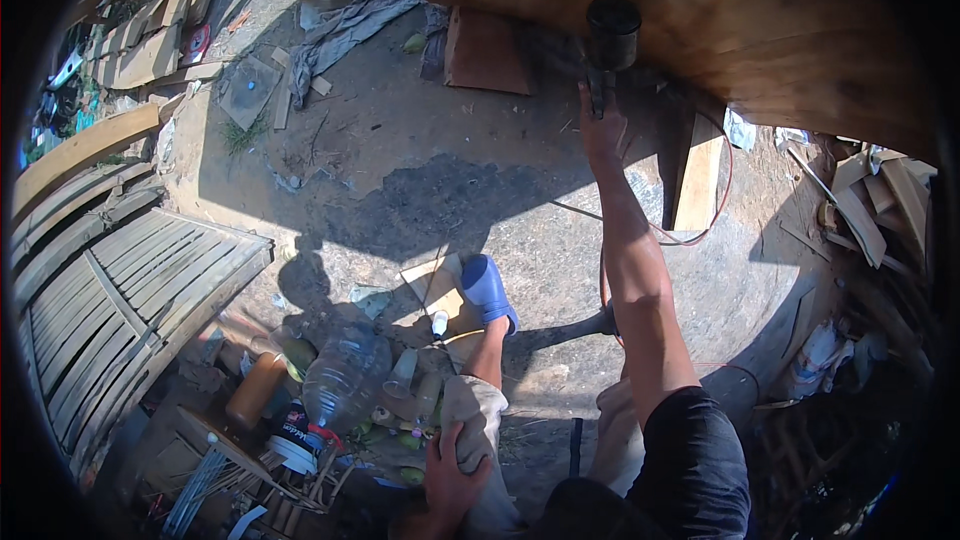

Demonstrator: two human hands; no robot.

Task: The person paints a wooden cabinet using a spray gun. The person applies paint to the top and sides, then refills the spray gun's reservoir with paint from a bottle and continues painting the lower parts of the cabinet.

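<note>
With my right arm stretched far forward, my right hand point(601, 130) is closed round the handle of a spray gun point(612, 35) topped by a dark round cup. The gun is close to a large brown wooden panel point(760, 35) at the upper right; whether it touches the panel I cannot tell. A thin reddish hose point(722, 205) loops across the ground beside my right arm. My left hand point(455, 475) lies on my left knee point(472, 410), fingers apart and holding nothing. A blue clog point(487, 292) is on my left foot.
At lower left, a large clear plastic bottle point(345, 372), an orange-brown cylinder point(256, 390) and loose sticks crowd together. A slatted wooden frame point(130, 300) lies at left. Scrap wood point(870, 205) is piled at right. A crumpled sheet point(355, 15) lies at the far left.
</note>
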